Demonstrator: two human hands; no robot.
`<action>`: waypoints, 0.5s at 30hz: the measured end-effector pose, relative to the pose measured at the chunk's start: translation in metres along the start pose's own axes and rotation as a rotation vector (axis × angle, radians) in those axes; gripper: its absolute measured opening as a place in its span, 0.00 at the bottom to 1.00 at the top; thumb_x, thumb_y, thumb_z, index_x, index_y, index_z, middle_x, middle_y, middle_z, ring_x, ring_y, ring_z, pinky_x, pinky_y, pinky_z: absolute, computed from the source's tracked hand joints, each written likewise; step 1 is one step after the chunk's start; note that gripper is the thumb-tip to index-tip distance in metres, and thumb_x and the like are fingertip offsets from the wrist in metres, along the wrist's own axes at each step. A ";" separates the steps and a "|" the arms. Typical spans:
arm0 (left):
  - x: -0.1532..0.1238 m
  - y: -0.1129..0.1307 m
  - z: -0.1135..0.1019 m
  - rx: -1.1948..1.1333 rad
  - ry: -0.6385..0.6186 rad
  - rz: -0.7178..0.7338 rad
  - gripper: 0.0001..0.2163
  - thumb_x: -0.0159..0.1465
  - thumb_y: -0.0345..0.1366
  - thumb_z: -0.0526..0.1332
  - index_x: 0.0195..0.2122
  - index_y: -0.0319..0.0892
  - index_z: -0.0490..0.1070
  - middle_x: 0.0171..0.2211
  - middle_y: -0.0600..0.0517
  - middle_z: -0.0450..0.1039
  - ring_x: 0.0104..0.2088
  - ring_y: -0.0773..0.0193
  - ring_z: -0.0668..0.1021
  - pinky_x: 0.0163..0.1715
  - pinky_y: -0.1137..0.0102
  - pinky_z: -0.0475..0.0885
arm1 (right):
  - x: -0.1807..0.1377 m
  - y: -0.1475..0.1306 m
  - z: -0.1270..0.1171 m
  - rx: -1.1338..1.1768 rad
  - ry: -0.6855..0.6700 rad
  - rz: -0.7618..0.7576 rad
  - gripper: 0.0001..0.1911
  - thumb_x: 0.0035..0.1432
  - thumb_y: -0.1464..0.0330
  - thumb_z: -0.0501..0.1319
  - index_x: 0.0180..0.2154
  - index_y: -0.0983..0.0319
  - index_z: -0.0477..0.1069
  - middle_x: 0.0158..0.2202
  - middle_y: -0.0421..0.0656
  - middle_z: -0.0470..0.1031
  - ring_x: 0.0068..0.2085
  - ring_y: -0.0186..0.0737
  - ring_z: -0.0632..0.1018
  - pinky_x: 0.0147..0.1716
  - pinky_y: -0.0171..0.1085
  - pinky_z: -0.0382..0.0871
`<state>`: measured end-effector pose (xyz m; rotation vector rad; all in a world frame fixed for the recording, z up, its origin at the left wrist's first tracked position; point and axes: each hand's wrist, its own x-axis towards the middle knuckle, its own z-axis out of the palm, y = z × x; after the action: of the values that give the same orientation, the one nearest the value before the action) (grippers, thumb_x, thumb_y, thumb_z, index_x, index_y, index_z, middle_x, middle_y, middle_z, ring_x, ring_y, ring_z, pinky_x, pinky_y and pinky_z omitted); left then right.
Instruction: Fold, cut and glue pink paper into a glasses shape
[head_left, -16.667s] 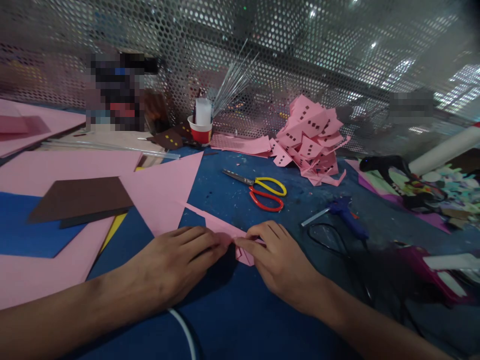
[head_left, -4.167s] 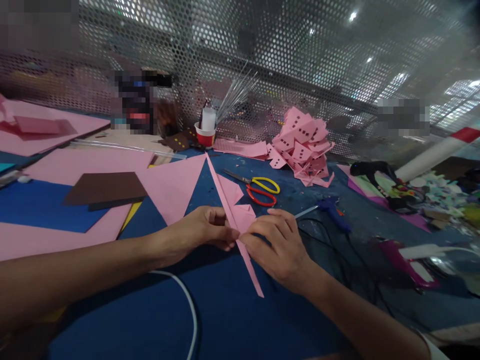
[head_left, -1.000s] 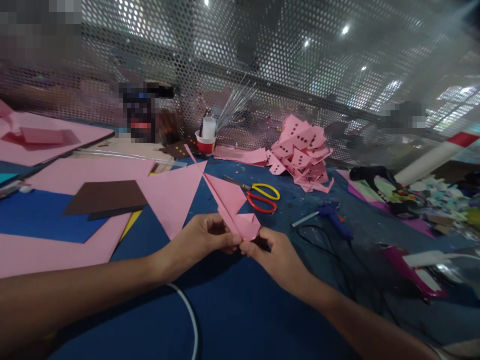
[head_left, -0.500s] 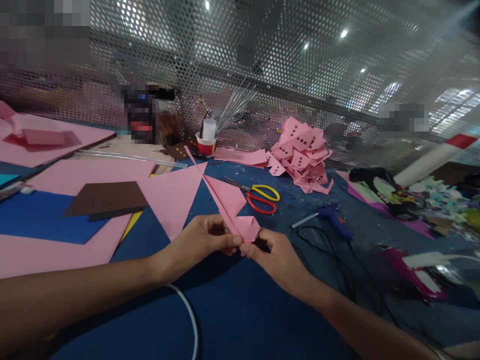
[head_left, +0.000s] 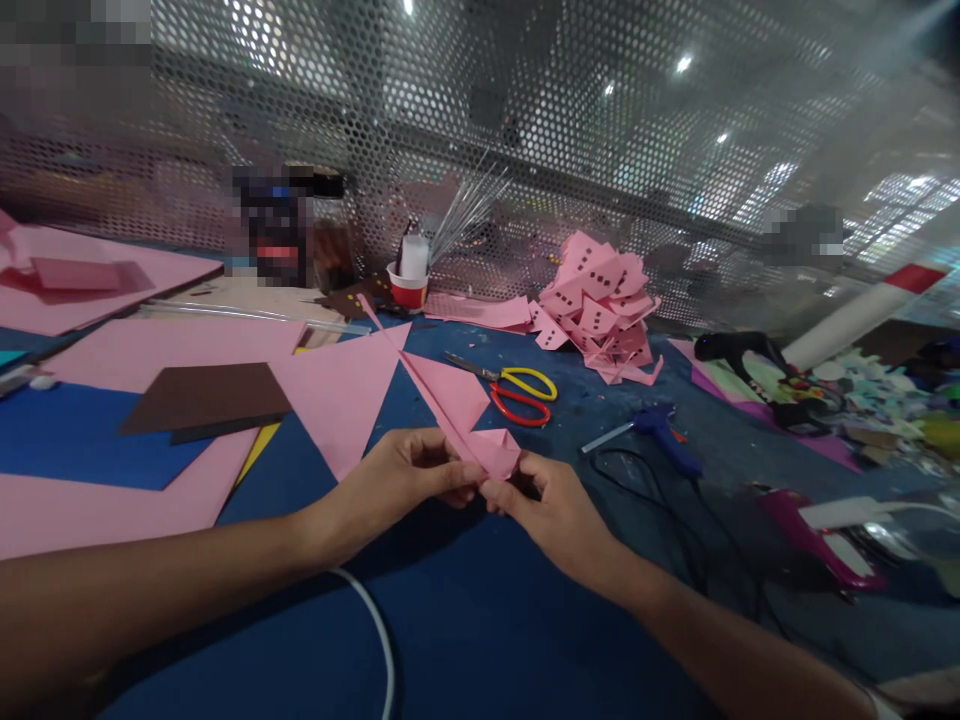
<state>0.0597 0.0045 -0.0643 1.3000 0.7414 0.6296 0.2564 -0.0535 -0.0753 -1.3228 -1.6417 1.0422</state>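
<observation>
Between my two hands is a strip of pink paper, its near end curled over and its long narrow tail running up and to the left. My left hand pinches it from the left, thumb on top. From the right, my right hand pinches the same curled end, with the fingertips of both hands almost touching. Just beyond lies a piece of pink paper, partly behind the strip. Scissors with one yellow and one red handle rest beyond my hands, their blades pointing left.
A blue glue gun with a black cord lies to the right. Pink sheets, a brown sheet and a blue sheet spread leftward. At the back stand a red-and-white cup and a heap of dotted pink paper pieces.
Both hands keep their pinch on the pink paper strip, with only a slight shift of the fingers. The whole view has moved a little, so things appear slightly further left.
</observation>
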 end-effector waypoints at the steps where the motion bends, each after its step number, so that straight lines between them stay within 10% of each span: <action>1: 0.000 0.000 0.000 0.003 -0.002 -0.001 0.10 0.60 0.41 0.69 0.36 0.39 0.79 0.33 0.50 0.81 0.31 0.66 0.79 0.35 0.73 0.76 | 0.000 0.000 0.000 0.005 -0.002 0.002 0.12 0.63 0.61 0.62 0.34 0.63 0.75 0.31 0.41 0.78 0.32 0.35 0.76 0.33 0.33 0.69; 15: -0.001 0.001 0.000 0.060 0.034 -0.004 0.11 0.59 0.43 0.69 0.33 0.39 0.78 0.31 0.50 0.81 0.30 0.65 0.79 0.36 0.71 0.76 | 0.000 -0.002 0.000 0.075 -0.027 0.023 0.12 0.62 0.61 0.63 0.37 0.64 0.77 0.34 0.43 0.79 0.36 0.38 0.78 0.37 0.35 0.71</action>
<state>0.0590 0.0039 -0.0629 1.3456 0.7959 0.6314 0.2559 -0.0536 -0.0737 -1.2864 -1.5947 1.1292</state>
